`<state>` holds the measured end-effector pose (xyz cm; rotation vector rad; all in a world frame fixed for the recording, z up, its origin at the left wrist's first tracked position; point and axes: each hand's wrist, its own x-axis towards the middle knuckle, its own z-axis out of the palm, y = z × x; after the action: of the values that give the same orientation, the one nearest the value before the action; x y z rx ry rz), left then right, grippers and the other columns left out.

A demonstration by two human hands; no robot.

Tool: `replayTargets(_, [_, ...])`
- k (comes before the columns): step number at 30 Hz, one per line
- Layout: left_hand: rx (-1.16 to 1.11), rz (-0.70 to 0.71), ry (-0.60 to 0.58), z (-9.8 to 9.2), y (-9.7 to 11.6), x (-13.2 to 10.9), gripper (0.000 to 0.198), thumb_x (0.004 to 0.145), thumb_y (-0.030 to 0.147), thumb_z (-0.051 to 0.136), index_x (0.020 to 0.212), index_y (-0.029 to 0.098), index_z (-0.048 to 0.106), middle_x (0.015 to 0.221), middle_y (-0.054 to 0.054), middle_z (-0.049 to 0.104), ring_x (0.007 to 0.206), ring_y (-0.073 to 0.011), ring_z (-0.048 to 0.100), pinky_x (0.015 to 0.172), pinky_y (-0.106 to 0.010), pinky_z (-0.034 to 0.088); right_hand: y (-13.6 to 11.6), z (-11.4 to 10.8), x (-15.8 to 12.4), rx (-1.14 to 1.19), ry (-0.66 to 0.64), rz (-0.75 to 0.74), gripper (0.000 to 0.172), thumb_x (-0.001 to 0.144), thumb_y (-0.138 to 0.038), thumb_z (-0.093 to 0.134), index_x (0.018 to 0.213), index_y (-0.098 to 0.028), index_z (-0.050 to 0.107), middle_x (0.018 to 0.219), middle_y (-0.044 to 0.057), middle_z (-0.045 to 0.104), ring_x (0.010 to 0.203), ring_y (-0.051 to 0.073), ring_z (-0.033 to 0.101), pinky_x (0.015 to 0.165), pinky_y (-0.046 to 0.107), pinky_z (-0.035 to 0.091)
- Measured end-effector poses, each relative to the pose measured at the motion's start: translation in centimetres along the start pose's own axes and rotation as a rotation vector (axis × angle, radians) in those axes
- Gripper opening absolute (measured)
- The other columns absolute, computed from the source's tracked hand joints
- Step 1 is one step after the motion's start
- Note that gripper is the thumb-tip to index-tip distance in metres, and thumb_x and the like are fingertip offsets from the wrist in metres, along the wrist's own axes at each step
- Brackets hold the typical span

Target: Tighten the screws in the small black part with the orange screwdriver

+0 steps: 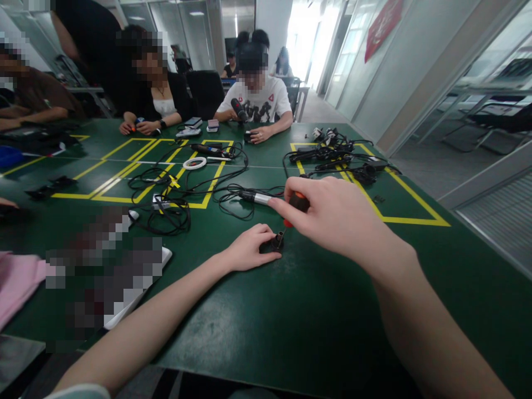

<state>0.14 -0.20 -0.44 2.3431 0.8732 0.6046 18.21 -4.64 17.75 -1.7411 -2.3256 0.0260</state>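
My left hand (249,249) rests on the green table (291,321), fingers curled round a small dark part (277,241) that it pins to the surface. My right hand (332,216) is closed on a screwdriver with a black and red handle (298,203). Its thin shaft points down into the small part. The two hands are close together near the table's middle.
Tangled black cables (174,208), a white ring (194,163) and a silver-tipped tool (260,198) lie inside yellow tape squares beyond my hands. More black gear (332,155) is piled far right. Other people sit along the far and left edges. A white device (137,293) lies at my left.
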Motion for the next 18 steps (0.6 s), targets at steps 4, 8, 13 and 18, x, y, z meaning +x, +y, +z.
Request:
replayTargets(4, [0.01, -0.003, -0.005, -0.08, 0.08, -0.03, 0.023, 0.094, 0.04, 0.077, 0.104, 0.02, 0.074, 0.114, -0.01, 0.069, 0.108, -0.0264, 0.066, 0.099, -0.04, 0.056, 0.07, 0.08, -0.05, -0.025, 0.014, -0.018, 0.025, 0.1, -0.039, 0.054, 0.092, -0.024, 0.071, 0.076, 0.005, 0.071, 0.071, 0.023, 0.061, 0.061, 0.031, 0.027])
replayTargets(8, [0.013, 0.003, -0.005, -0.02, -0.02, 0.01, 0.025, 0.093, 0.039, 0.077, 0.108, 0.018, 0.074, 0.119, -0.011, 0.069, 0.113, -0.0284, 0.066, 0.103, -0.042, 0.055, 0.17, 0.16, -0.2, -0.001, 0.023, -0.059, 0.017, 0.091, -0.036, 0.061, 0.101, -0.024, 0.069, 0.083, 0.005, 0.072, 0.073, 0.023, 0.061, 0.063, 0.03, 0.028])
replayTargets(13, [-0.003, 0.001, -0.008, -0.05, 0.04, 0.01, 0.025, 0.094, 0.038, 0.077, 0.111, 0.019, 0.074, 0.119, -0.01, 0.069, 0.113, -0.0272, 0.066, 0.104, -0.041, 0.055, -0.04, 0.0, -0.06, -0.036, -0.022, -0.021, 0.037, 0.104, -0.05, 0.049, 0.09, -0.023, 0.069, 0.078, 0.006, 0.07, 0.073, 0.024, 0.062, 0.063, 0.031, 0.027])
replayTargets(18, [0.003, 0.002, -0.009, -0.07, 0.12, 0.01, 0.026, 0.094, 0.039, 0.077, 0.111, 0.02, 0.074, 0.121, -0.01, 0.07, 0.115, -0.0282, 0.065, 0.106, -0.043, 0.054, 0.14, 0.24, -0.27, 0.026, 0.02, -0.064, 0.016, 0.093, -0.031, 0.059, 0.102, -0.023, 0.068, 0.081, 0.004, 0.071, 0.071, 0.022, 0.06, 0.061, 0.029, 0.027])
